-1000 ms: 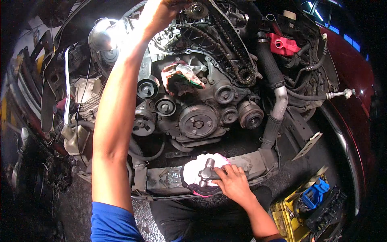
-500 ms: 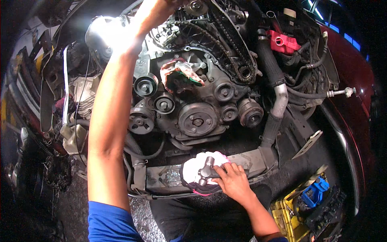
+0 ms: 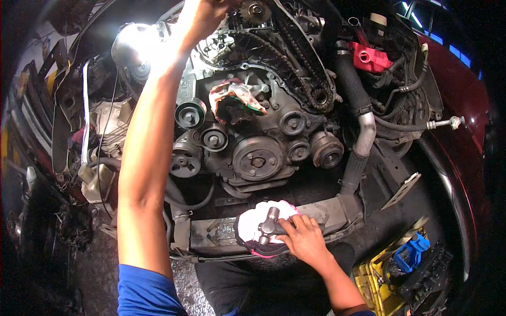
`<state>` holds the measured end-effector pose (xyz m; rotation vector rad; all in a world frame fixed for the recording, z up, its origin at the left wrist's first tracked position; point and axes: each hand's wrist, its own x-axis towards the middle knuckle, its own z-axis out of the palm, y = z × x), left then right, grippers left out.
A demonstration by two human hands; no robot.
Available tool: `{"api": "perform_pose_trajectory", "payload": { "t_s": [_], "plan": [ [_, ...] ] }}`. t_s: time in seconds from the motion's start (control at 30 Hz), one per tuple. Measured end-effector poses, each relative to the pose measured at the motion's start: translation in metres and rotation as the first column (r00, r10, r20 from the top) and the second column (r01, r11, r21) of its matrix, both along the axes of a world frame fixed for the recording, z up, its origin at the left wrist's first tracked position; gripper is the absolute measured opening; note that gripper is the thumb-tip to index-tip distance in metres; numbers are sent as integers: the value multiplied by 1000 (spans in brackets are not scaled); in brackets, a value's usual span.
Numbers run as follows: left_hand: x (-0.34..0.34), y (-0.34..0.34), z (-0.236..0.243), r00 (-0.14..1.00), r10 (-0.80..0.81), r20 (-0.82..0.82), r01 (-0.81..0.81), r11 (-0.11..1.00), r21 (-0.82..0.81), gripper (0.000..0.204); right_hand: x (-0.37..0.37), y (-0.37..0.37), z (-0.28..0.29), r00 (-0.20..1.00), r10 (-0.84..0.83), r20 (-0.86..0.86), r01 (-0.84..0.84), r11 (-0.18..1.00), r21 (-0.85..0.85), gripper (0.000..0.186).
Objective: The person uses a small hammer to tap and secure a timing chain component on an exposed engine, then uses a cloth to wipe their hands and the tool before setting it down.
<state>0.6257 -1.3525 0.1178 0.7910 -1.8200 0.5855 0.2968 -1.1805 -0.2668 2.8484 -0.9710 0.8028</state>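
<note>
Low in the middle, my right hand (image 3: 305,238) is closed round the handle of a hammer (image 3: 268,226). Its dark metal head lies on a bunched white and pink cloth (image 3: 252,224), which rests on the crossmember (image 3: 208,234) in front of the engine. My left arm stretches far up across the engine, and my left hand (image 3: 203,20) is at the top edge near a toothed sprocket (image 3: 255,10). The fingers of that hand are mostly cut off by the picture's edge. A timing chain (image 3: 300,68) runs down from the sprocket side toward a smaller sprocket (image 3: 320,97).
A crumpled rag (image 3: 240,95) is stuffed into the engine front above the crank pulley (image 3: 258,158). A bright lamp (image 3: 139,45) glares at upper left. To the right are a thick hose (image 3: 354,79), a red container (image 3: 371,59) and a yellow tray (image 3: 371,279).
My left hand and forearm have shifted slightly to the right at the top. My right hand and the hammer stay in almost the same place.
</note>
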Motion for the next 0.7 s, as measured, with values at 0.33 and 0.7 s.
{"api": "perform_pose_trajectory", "payload": {
  "t_s": [0.33,0.7],
  "plan": [
    [-4,8,-7,976,196,94,-167,952,-258,15,1,3,3,1000,-9,-4,9,999,41,43],
    [-11,8,-4,968,225,110,-222,974,-35,19,1,-1,-1,1000,-29,-10,29,1000,3,41]
  ]
}}
